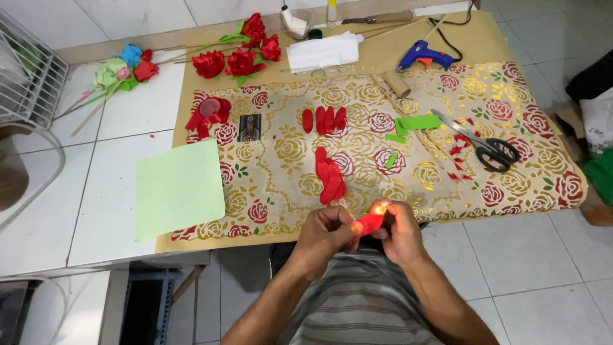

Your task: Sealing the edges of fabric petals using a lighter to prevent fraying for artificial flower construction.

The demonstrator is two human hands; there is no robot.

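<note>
My left hand (pixel 327 233) pinches a red petal piece (pixel 368 223) near the table's front edge. My right hand (pixel 399 231) holds a small lighter whose flame (pixel 379 208) glows at the petal's upper tip. The lighter body is hidden by my fingers. Just beyond my hands a pile of red petals (pixel 329 177) lies on the rose-patterned cloth (pixel 287 153). A row of several more red petals (pixel 324 119) lies further back.
Finished red fabric roses (pixel 239 57) lie at the back. A blue glue gun (pixel 421 54), black scissors (pixel 488 148), green strips (pixel 418 122), a cardboard tube (pixel 397 83), white cloth (pixel 322 51) and a light green sheet (pixel 179 188) are spread around. A wire rack (pixel 29 76) stands far left.
</note>
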